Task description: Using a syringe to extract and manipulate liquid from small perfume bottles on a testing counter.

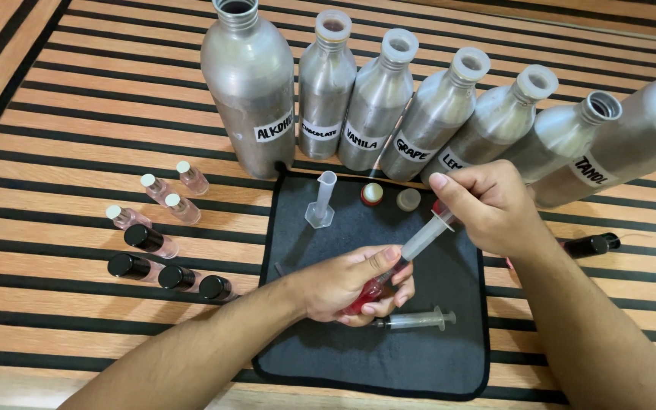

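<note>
Syringe meets little red bottle

Left hand [347,285] curls tight around a small bottle [370,292] of red liquid over the black mat [449,357]. Right hand [487,205] pinches a clear syringe [423,241], its tip at the bottle's mouth. Fingers hide most of the bottle.

I see open room along the mat's [449,364] front edge; bottles [389,106] wall its back edge, vials [161,243] crowd its left.
</note>
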